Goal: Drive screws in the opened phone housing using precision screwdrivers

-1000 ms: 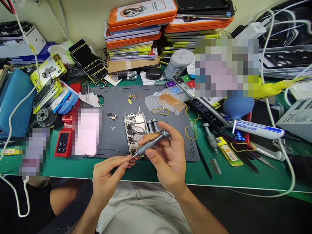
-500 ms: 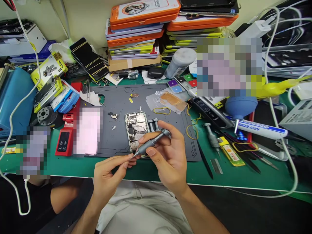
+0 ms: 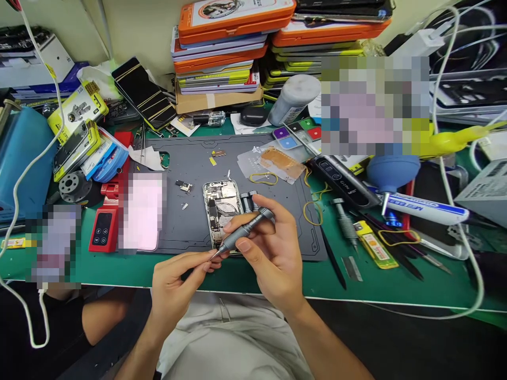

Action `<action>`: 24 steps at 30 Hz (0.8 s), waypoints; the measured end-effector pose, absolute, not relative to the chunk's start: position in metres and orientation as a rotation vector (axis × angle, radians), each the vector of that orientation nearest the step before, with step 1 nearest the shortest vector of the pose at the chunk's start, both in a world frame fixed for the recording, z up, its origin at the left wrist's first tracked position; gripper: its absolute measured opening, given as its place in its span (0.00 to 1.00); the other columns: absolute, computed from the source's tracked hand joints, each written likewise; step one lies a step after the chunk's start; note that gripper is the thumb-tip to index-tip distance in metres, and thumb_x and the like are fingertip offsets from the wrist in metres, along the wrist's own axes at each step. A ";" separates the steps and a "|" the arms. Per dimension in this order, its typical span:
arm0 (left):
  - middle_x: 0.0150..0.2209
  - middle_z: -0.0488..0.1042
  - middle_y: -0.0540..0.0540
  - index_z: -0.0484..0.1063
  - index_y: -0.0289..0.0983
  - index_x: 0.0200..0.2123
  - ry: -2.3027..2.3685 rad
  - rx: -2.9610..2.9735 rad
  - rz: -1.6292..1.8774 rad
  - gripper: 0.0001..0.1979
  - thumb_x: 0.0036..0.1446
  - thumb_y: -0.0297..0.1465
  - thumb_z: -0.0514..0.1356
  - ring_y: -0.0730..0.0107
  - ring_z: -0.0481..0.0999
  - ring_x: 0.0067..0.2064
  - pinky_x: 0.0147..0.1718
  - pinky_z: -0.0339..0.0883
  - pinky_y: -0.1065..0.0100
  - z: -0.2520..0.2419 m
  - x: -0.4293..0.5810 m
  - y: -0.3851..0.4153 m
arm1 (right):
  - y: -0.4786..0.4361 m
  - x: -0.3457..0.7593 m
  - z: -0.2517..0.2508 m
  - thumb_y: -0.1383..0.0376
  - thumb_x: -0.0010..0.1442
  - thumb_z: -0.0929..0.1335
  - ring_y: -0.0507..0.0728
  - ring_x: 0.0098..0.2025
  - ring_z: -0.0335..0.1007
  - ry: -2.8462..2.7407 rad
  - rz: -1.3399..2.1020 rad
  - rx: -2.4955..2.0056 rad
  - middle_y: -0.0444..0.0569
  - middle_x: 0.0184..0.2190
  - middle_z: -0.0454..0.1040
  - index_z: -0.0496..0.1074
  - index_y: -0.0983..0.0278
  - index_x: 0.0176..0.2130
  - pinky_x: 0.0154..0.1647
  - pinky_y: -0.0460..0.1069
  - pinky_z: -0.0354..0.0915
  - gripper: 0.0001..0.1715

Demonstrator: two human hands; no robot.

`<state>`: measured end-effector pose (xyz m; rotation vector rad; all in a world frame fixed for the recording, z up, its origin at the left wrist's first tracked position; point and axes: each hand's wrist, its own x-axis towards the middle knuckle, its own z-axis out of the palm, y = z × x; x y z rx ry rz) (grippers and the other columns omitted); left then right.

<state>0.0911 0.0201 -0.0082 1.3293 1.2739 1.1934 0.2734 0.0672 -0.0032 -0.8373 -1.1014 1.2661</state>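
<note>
A grey screwdriver (image 3: 242, 233) slants down to the left in my right hand (image 3: 277, 258), whose fingers are closed around its ribbed handle. The tip meets the pinched thumb and forefinger of my left hand (image 3: 180, 279). Whatever those fingers hold at the tip is hidden or too small to name. Just beyond the hands lies an opened phone (image 3: 222, 203) with its inner parts exposed; my right hand and the screwdriver cover its lower right part. Other grey screwdrivers (image 3: 249, 199) stand beside the phone, partly behind my right hand.
Under the phone is a dark work mat (image 3: 178, 221) with small loose parts (image 3: 184, 186). A red device (image 3: 103, 229) sits at left. To the right are another screwdriver (image 3: 344, 221), a black pry tool (image 3: 333, 258) and a blue air blower (image 3: 392, 171). Stacked boxes (image 3: 222, 68) line the back.
The view has shifted very slightly. Both hands and the screwdriver keep nearly the same pose, with the tip still at the left fingertips.
</note>
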 end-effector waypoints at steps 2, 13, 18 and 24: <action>0.43 0.91 0.46 0.90 0.45 0.50 1.263 1.334 1.196 0.09 0.74 0.34 0.68 0.62 0.93 0.41 0.42 0.90 0.67 -0.008 0.091 0.020 | 0.067 0.274 -0.004 0.58 0.75 0.74 0.55 0.37 0.82 -1.099 1.271 -0.834 0.46 0.45 0.85 0.65 0.49 0.67 0.39 0.55 0.86 0.27; 0.45 0.91 0.47 0.90 0.46 0.51 1.246 1.368 1.184 0.10 0.74 0.32 0.67 0.63 0.93 0.42 0.43 0.89 0.68 -0.009 0.090 0.020 | 0.067 0.274 -0.004 0.58 0.75 0.74 0.54 0.36 0.81 -1.056 1.312 -0.829 0.46 0.44 0.84 0.65 0.50 0.68 0.40 0.54 0.84 0.28; 0.43 0.91 0.48 0.90 0.46 0.50 1.250 1.389 1.191 0.09 0.74 0.32 0.68 0.64 0.93 0.41 0.42 0.89 0.69 -0.008 0.091 0.021 | 0.068 0.274 -0.002 0.59 0.74 0.75 0.54 0.35 0.81 -1.062 1.287 -0.839 0.45 0.43 0.84 0.66 0.51 0.66 0.37 0.53 0.85 0.27; 0.45 0.91 0.50 0.89 0.49 0.52 1.225 1.396 1.203 0.12 0.74 0.29 0.68 0.66 0.92 0.42 0.44 0.88 0.71 -0.008 0.090 0.020 | 0.069 0.273 0.000 0.60 0.73 0.76 0.54 0.34 0.81 -1.045 1.290 -0.858 0.45 0.42 0.84 0.67 0.51 0.65 0.35 0.52 0.85 0.27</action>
